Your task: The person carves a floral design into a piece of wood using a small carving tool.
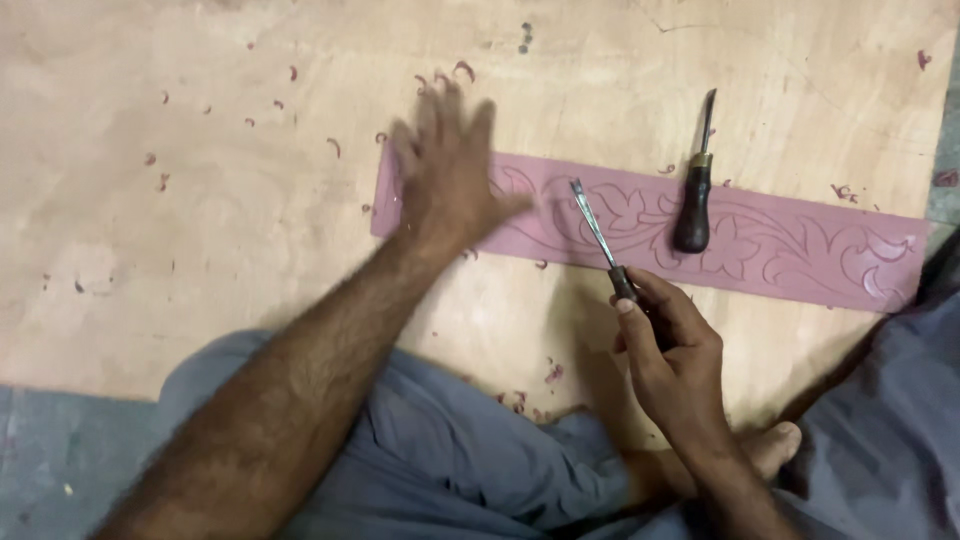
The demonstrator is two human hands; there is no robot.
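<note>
One broad plywood sheet (200,220) fills most of the view, with the person seated at its near edge in grey clothing (450,460). Across it lies a long pink strip (780,245) carved with leaf and flower scrolls. The left hand (445,170) lies flat on the strip's left end, fingers (440,110) spread apart, blurred. The right hand (670,350) sits just in front of the strip, fingers clamped on a carving chisel (598,235) whose blade slants up over the carving. A second, dark-handled chisel (695,190) lies across the strip, untouched. Small reddish shavings (330,145) are scattered about the sheet.
</note>
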